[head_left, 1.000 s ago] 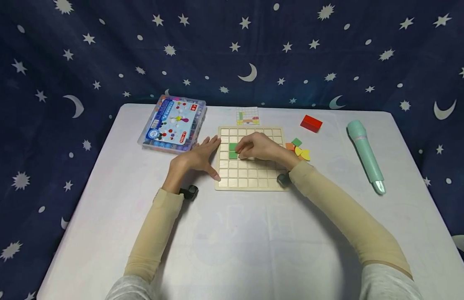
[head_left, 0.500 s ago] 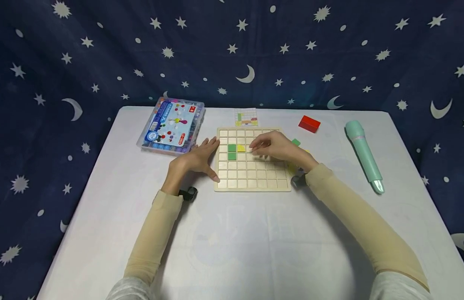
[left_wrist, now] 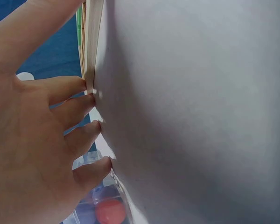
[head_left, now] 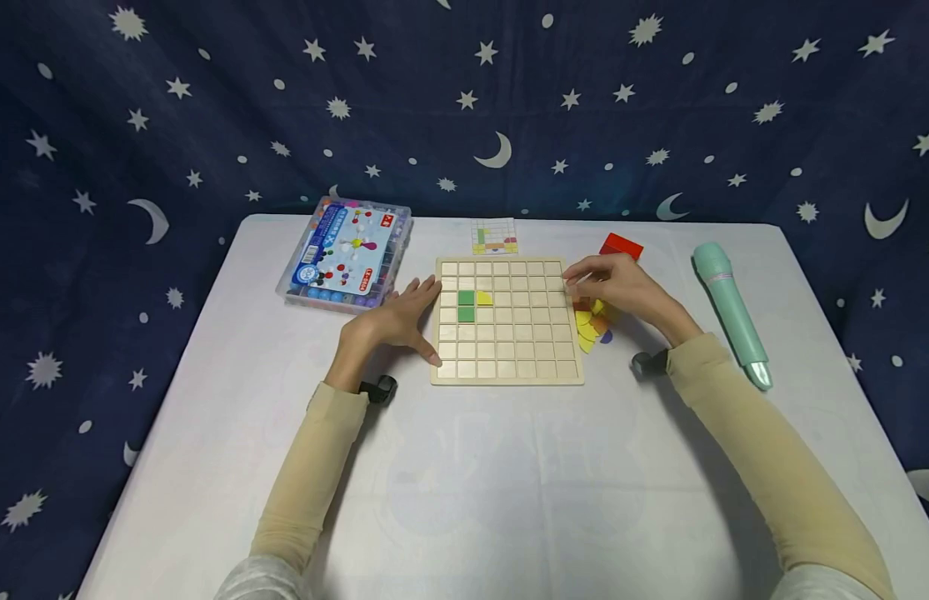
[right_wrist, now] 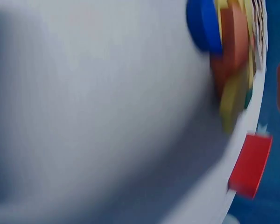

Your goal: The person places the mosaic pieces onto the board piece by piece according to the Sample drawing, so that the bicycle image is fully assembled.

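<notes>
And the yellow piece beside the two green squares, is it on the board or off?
On: the yellow piece lies on the board, just right of the upper green square.

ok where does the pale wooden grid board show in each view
Head: the pale wooden grid board lies across the middle, slightly right.
Left wrist: the board runs down from the top, left of centre, side edge foremost.
Right wrist: the board is a blurred sliver at upper right.
Shared landmark: dark blue cloth with white shapes.
</notes>
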`<state>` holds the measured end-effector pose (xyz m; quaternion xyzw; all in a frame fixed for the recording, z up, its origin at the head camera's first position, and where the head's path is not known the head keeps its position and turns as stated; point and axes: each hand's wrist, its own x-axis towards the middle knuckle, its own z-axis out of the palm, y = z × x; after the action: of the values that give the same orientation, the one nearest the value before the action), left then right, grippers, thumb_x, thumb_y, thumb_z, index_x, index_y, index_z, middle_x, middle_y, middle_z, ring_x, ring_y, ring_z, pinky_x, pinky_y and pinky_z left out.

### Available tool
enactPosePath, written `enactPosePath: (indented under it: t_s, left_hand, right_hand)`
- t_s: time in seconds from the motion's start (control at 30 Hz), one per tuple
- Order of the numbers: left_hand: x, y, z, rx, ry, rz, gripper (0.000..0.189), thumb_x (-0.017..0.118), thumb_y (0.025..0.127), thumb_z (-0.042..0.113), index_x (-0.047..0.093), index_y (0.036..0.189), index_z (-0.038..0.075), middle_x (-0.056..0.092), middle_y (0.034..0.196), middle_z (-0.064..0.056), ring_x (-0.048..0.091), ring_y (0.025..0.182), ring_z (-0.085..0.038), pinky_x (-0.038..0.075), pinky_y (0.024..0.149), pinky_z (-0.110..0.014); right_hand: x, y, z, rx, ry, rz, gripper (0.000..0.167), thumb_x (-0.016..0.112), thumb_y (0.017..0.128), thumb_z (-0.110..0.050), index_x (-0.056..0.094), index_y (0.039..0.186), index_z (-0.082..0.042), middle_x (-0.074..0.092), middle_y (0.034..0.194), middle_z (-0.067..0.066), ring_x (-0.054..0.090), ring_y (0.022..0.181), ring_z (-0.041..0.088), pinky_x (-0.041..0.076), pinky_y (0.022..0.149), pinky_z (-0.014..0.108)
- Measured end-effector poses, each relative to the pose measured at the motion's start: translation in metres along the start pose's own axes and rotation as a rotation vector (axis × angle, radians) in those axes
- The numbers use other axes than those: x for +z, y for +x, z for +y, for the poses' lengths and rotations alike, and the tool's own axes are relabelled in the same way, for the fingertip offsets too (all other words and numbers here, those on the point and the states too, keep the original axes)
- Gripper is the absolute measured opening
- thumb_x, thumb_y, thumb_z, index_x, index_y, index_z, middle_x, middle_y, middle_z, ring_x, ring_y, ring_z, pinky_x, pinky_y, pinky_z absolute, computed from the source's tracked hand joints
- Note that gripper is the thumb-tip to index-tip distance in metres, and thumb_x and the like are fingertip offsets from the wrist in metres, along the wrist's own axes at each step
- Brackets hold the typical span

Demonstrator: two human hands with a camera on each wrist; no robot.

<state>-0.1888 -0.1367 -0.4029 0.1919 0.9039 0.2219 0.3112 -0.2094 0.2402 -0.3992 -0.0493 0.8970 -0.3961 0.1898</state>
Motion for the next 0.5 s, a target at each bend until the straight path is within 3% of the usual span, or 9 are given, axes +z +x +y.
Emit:
enactPosePath:
  t_s: [0.2,0.5]
  left_hand:
    - [0.000,0.001,0.001,-0.001,0.007,0.002,0.134,0.095,0.071,0.036,0.005,0.167,0.011,-0.006,0.175,-0.006,-0.010,0.161,-0.029,-0.003,0.129,-0.054]
    - [0.000,0.000,0.001,-0.006,0.007,0.004,0.135,0.095,0.070,0.036,0.005,0.167,0.012,-0.005,0.175,-0.006,-0.010,0.161,-0.028,-0.003,0.130,-0.053]
  right_hand:
    - [-0.014,0.002,0.019,0.034,-0.015,0.024,0.038,0.073,0.096,-0.032,0.071,0.130,-0.014,0.067,0.118,0.013,0.058,0.099,0.029,0.052,0.082,0.034]
    - [-0.023,0.007,0.036,0.074,0.000,0.048,0.036,0.072,0.098,-0.022,0.069,0.131,-0.009,0.070,0.112,0.015,0.059,0.095,0.031,0.053,0.076,0.027]
